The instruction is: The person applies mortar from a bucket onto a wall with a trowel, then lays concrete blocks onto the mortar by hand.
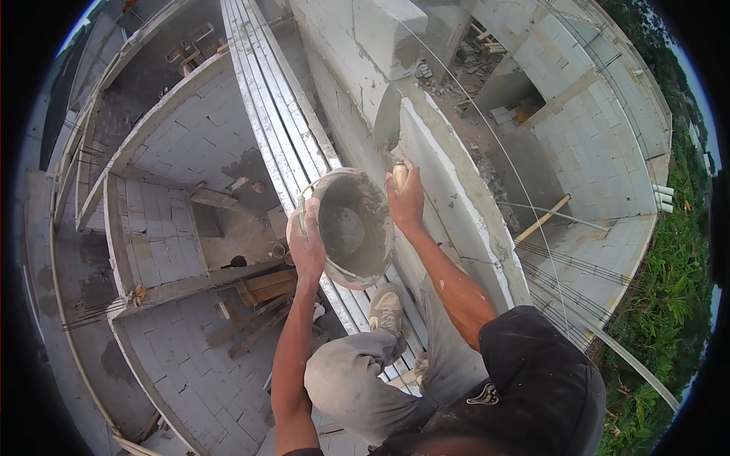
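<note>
My left hand is closed on the rim and handle side of a mortar-caked bucket, which is tipped so its inside shows. Grey residue coats the bucket's walls and bottom. In my right hand is a trowel, gripped by its wooden handle. Its grey blade points away from me, at the end of a light block wall. Wet-looking mortar lies along the top of that wall. Just beyond the blade stands a taller block on the same wall line.
Under my shoe run narrow metal planks, high above rooms with block walls. A taut string crosses to the right of the wall. Rebar juts out at right, and wooden boards lie below left.
</note>
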### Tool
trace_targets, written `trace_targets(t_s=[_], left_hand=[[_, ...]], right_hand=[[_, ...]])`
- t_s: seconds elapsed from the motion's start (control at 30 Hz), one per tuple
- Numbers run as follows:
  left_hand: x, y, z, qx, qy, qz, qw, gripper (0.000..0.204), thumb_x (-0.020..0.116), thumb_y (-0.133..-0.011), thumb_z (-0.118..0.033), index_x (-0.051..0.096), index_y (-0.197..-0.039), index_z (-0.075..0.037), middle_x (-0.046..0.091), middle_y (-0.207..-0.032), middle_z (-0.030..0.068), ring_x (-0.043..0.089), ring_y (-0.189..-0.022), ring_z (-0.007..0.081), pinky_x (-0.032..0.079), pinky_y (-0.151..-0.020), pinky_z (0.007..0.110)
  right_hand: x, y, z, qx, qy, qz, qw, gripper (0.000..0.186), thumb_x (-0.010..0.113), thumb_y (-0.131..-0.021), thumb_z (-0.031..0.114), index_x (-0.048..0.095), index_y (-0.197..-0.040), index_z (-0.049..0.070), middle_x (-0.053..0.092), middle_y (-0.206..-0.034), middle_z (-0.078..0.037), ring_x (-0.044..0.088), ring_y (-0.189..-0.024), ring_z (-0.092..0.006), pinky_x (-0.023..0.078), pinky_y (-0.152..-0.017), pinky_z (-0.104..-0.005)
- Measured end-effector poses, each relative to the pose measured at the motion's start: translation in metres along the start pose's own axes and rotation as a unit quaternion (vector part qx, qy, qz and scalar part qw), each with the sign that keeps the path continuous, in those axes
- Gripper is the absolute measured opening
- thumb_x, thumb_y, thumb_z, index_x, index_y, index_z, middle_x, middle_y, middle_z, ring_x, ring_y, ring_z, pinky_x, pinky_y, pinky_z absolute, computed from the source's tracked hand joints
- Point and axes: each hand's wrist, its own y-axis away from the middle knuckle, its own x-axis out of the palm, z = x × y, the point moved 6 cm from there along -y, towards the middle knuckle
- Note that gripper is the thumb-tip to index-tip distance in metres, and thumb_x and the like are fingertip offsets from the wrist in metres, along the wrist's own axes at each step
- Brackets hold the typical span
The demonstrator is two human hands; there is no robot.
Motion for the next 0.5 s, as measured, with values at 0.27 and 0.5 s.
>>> trace_targets(t_s=[0.27,0.5], left_hand=[[0.011,-0.002,-0.003,0.008,0.003,0.003,1.000,0.045,0.043,-0.102,-0.035,0.056,-0.127,0.001,0.060,-0.117,0.0181,0.057,-0.111,0.0288,0.040,-0.098,0.038],[0.004,0.000,-0.013,0.002,0.010,0.018,1.000,0.045,0.042,-0.103,-0.034,0.056,-0.127,0.001,0.061,-0.114,0.0160,0.058,-0.106,0.0261,0.043,-0.095,0.037]], right_hand=[[0.017,-0.037,0.020,0.193,-0.483,0.017,0.854,0.044,0.055,-0.098,0.036,0.046,-0.126,0.004,0.061,-0.111,-0.012,0.061,-0.092,-0.0230,0.051,-0.080,-0.0431],[0.087,-0.098,0.126,0.198,-0.834,0.070,0.510,0.030,0.043,-0.097,0.039,0.052,-0.111,0.014,0.053,-0.087,-0.002,0.052,-0.064,-0.0144,0.047,-0.055,-0.0322]])
